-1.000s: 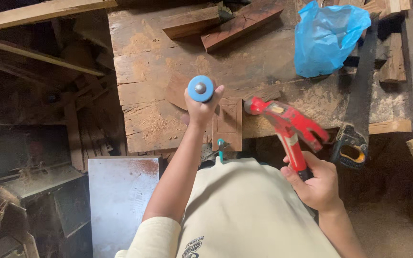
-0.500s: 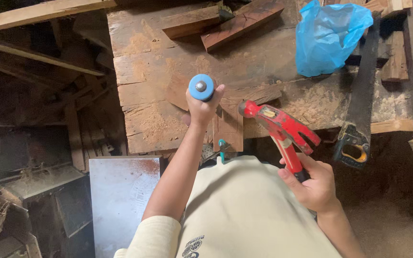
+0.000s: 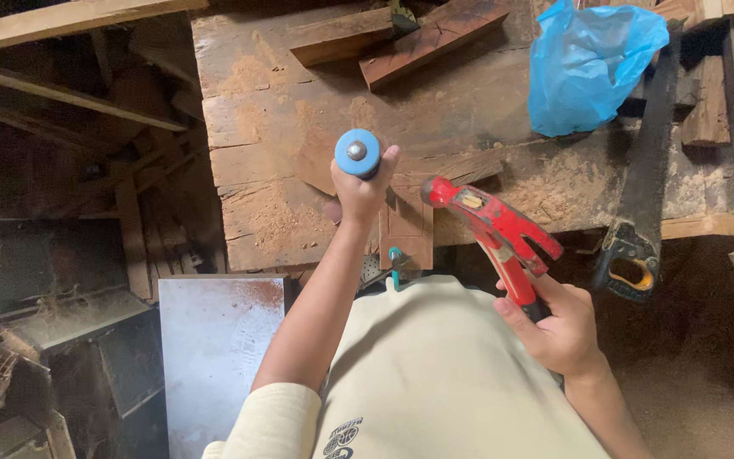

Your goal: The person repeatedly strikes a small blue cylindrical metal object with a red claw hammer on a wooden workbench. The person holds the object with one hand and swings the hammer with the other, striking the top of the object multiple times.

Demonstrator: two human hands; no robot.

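Note:
My left hand grips a tool with a round blue handle end and a metal cap, held upright over a small wooden piece on the workbench. A red claw hammer is held by its handle in my right hand, with the head raised just right of the blue handle, not touching it. The tool's lower end is hidden by my hand.
A blue plastic bag lies at the back right of the bench. A hand saw lies along the right side. Wood offcuts sit at the back. A grey metal sheet stands below left. Sawdust covers bench and floor.
The hammer head has swung left, closer to the blue handle. My left hand has kept the tool in the same spot.

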